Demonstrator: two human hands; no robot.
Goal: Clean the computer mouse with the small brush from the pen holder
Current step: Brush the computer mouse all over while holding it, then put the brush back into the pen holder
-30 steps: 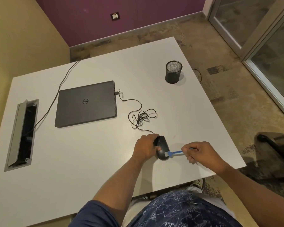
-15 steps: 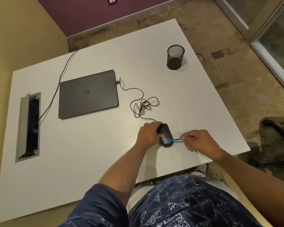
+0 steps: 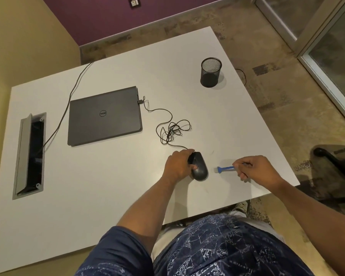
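Observation:
A black wired computer mouse [image 3: 199, 168] lies on the white table [image 3: 112, 182], near its front right part. My left hand [image 3: 177, 165] grips the mouse from its left side, thumb on top. My right hand [image 3: 255, 170] pinches the handle of a small blue brush [image 3: 224, 168], whose bristle head points left and sits a short gap to the right of the mouse, not touching it. The black mesh pen holder [image 3: 211, 75] stands at the back right of the table and looks empty.
A closed dark laptop [image 3: 105, 115] lies left of centre, with the mouse cable [image 3: 172, 129] coiled beside it. An open cable hatch [image 3: 29, 156] sits at the table's left. The table's front right corner is close to my right hand. A chair base [image 3: 333, 158] stands on the floor at right.
The brush was touching the mouse's right side; now my right hand has drawn it to the right, off the mouse. My left hand keeps hold of the mouse.

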